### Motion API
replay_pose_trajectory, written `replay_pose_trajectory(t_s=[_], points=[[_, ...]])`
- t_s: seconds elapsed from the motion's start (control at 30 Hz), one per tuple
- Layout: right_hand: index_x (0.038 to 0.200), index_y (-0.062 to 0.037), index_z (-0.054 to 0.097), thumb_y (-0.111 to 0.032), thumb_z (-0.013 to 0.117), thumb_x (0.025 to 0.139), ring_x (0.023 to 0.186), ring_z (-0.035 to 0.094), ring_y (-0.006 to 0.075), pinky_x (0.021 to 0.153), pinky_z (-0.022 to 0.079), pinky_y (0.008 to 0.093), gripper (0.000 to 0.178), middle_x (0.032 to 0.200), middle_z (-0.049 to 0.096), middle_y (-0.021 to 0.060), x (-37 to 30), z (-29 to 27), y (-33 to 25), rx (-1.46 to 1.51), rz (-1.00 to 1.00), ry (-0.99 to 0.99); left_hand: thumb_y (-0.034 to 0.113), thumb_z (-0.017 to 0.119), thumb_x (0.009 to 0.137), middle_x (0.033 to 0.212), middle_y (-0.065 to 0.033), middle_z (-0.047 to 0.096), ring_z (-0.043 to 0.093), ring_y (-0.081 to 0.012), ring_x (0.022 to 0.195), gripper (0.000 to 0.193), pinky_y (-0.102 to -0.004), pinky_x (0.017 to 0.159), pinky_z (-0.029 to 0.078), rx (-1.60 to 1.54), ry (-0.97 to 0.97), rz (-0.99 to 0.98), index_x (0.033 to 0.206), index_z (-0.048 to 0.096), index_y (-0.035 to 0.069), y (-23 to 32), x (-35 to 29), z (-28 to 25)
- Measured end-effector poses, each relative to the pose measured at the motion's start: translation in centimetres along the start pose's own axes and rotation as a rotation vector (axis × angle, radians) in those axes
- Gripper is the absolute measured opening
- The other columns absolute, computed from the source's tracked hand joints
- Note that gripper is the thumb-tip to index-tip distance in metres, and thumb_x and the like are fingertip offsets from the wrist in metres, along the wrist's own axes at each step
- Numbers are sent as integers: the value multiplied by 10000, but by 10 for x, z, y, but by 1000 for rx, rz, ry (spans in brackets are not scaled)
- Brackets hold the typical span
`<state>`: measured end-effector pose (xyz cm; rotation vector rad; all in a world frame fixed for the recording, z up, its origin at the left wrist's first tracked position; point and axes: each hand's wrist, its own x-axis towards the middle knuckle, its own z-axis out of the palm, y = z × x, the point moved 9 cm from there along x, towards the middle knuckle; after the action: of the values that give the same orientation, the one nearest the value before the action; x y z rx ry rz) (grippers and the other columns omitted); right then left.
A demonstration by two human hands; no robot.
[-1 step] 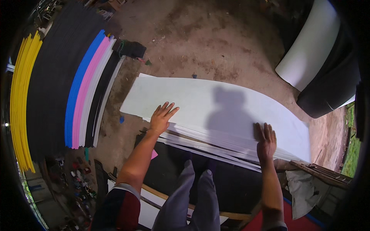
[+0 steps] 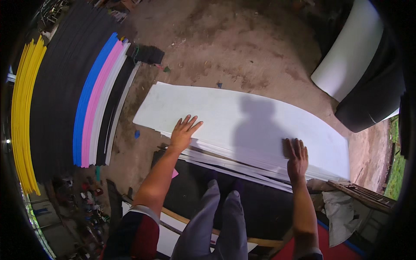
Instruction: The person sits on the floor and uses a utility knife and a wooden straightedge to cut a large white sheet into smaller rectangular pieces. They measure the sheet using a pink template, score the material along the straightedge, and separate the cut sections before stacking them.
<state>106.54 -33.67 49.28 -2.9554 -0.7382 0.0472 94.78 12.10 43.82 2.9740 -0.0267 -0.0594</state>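
A long white sheet lies on top of a pile of similar thin white sheets, whose uneven near edges show toward me. My left hand rests on the sheet's near side, left of the middle, fingers spread and pointing away from me. Toward the right end, my right hand lies at the near side of the same sheet, fingers stretched out. Neither hand grips anything. A shadow of head and shoulders falls on the sheet between them.
On the left stand stacked sheets in yellow, black, blue, pink and white. White and black rolls lie at the far right. Black material lies by my legs. A grey sack sits at the near right.
My right hand has shifted very slightly left, and my left hand a touch to the right. The top sheet's left corner sits marginally farther left.
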Motion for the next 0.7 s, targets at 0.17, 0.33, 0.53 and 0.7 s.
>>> replay_pose_trajectory(t_s=[0.17,0.33,0.53,0.7], points=[[1654,-299,282,71,545,883,1563,266,369,1231,329,552,895,1685,290,153,-38,153,-4,7,57,-409,22,743,834,1739,-78,178,167,-320,1606,1002,-558,1288,206,195,-308,29,1633,284,415,-6,-9,91],[1647,-384,260,16,522,961,1561,274,371,1213,355,571,836,1686,286,150,-34,189,-10,-41,112,-376,194,826,867,1752,-70,108,125,-322,1613,1036,-561,1292,210,96,-469,12,1646,192,448,-24,-2,115],[1651,-372,253,-79,623,965,1551,300,373,1156,423,568,832,1689,288,144,-37,195,-1,-132,105,-423,265,863,805,1722,-140,183,181,-395,1587,967,-615,1257,258,-47,-391,51,1613,344,379,-15,9,125],[1648,-350,255,-242,783,886,1532,335,376,1128,462,527,934,1675,307,159,-34,193,1,-102,94,-486,452,814,827,1716,-135,228,191,-396,1586,836,-636,1231,292,-58,-450,-39,1570,440,367,-12,14,149]])
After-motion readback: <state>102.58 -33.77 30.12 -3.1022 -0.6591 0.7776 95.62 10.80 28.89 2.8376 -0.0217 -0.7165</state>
